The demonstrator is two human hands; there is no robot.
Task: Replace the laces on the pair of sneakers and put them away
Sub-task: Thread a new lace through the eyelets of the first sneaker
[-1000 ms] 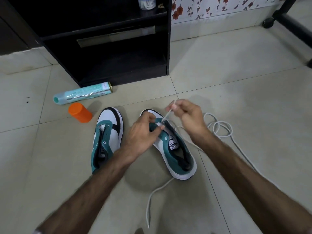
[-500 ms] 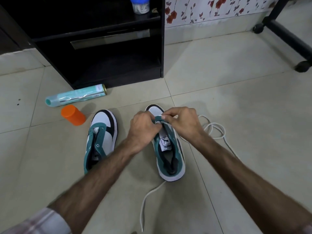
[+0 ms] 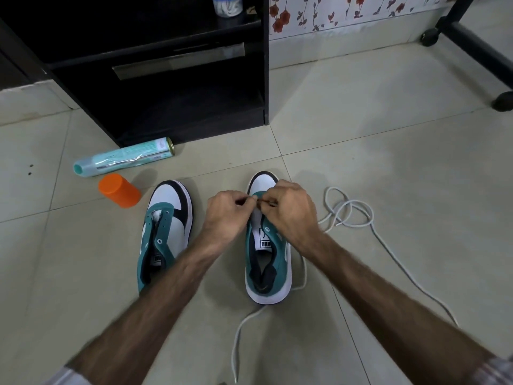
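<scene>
Two teal, white and black sneakers stand on the tiled floor. The left sneaker (image 3: 163, 234) has no lace in it. Over the front eyelets of the right sneaker (image 3: 268, 265) my left hand (image 3: 226, 215) and my right hand (image 3: 291, 212) meet, fingers curled. My left fingers grip the teal eyelet flap. My right fingers pinch a lace tip at the eyelet. A white lace (image 3: 349, 215) lies looped to the right of that shoe and trails toward me. Another white lace end (image 3: 241, 334) runs out from under the heel.
A black shelf unit (image 3: 180, 79) stands just beyond the shoes, a small jar (image 3: 226, 5) on its upper shelf. A teal spray can (image 3: 125, 161) and an orange cap (image 3: 119, 190) lie left of the shoes. A black wheeled frame (image 3: 483, 48) is far right.
My right hand came down from holding the lace tip raised above the toe and now meets my left hand at the front eyelets. The view shifted slightly.
</scene>
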